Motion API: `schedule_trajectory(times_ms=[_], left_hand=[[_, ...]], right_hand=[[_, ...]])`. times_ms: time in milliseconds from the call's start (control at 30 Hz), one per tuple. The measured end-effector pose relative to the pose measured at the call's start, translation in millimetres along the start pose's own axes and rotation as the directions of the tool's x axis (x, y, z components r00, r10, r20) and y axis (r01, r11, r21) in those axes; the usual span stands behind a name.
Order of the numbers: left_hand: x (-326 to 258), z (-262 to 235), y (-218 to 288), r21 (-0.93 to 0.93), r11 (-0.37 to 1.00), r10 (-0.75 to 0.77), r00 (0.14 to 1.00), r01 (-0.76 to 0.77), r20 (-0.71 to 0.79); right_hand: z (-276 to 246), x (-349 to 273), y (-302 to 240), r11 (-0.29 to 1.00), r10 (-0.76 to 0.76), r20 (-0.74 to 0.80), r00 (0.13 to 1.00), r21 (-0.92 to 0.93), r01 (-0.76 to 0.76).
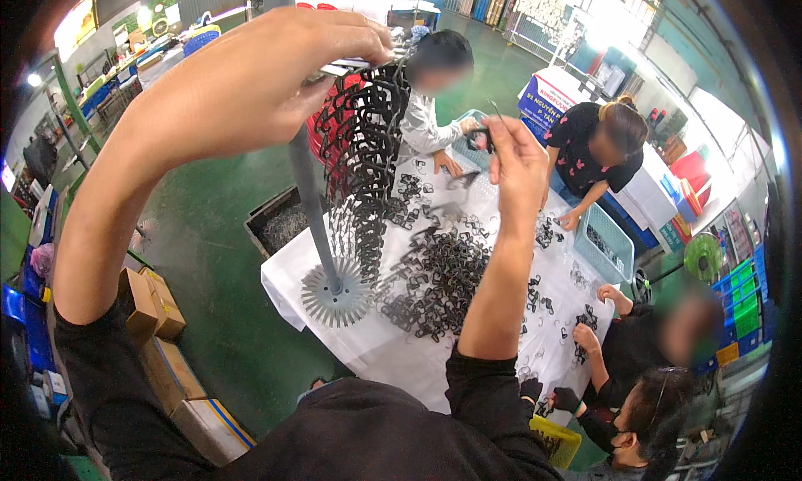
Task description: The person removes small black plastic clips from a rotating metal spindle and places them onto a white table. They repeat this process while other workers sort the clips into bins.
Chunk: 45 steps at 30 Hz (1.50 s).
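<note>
Below our left hand [251, 80], brown cartons [154, 306] line the floor; it pinches a rack of black clips [363, 155], our right hand [514, 159] pinches one clip [480, 139] above the white-covered counter [401, 356].

Brown cartons [154, 314] lower left; blue sign [545, 97].

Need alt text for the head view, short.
Seen from above, the person's left hand holds up a hanging chain of linked black metal clips while the right hand pinches one clip near it. Below, a white-covered table bears a heap of loose clips and a grey pole on a toothed disc; four other people work around it.
</note>
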<state>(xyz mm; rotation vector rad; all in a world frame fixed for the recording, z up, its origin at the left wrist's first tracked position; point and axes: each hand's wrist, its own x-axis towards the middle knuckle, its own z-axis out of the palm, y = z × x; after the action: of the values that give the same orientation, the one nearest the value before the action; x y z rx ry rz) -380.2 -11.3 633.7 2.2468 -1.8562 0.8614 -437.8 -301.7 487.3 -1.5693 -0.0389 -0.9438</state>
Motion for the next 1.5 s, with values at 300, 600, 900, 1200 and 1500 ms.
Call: schedule_trajectory(times_ms=[300,600,900,1200,1500], left_hand=[[-5,-20,6,-0.118,0.99,-0.061,0.99,0.076,0.13],[13,0,13,0.013,1.0,-0.001,0.998,0.002,-0.066],[7,0,7,-0.015,0.999,-0.038,0.999,0.038,-0.008],[-4,-7,-7,-0.106,0.993,-0.036,0.993,0.047,0.109],[17,-12,13,0.064,0.997,-0.044,0.983,0.033,0.178]], right_hand=[[1,-6,37,0.595,-0.173,0.041,0.984,-0.792,0.138],[124,-23,-45,0.573,-0.723,0.033,0.69,-0.531,0.625],[80,-15,-32,0.9,0.019,0.155,0.988,0.428,-0.085],[-37,16,39,0.928,0.186,0.053,0.981,-0.337,-0.157],[76,-32,-14,0.733,-0.544,-0.066,0.837,-0.523,0.435]])
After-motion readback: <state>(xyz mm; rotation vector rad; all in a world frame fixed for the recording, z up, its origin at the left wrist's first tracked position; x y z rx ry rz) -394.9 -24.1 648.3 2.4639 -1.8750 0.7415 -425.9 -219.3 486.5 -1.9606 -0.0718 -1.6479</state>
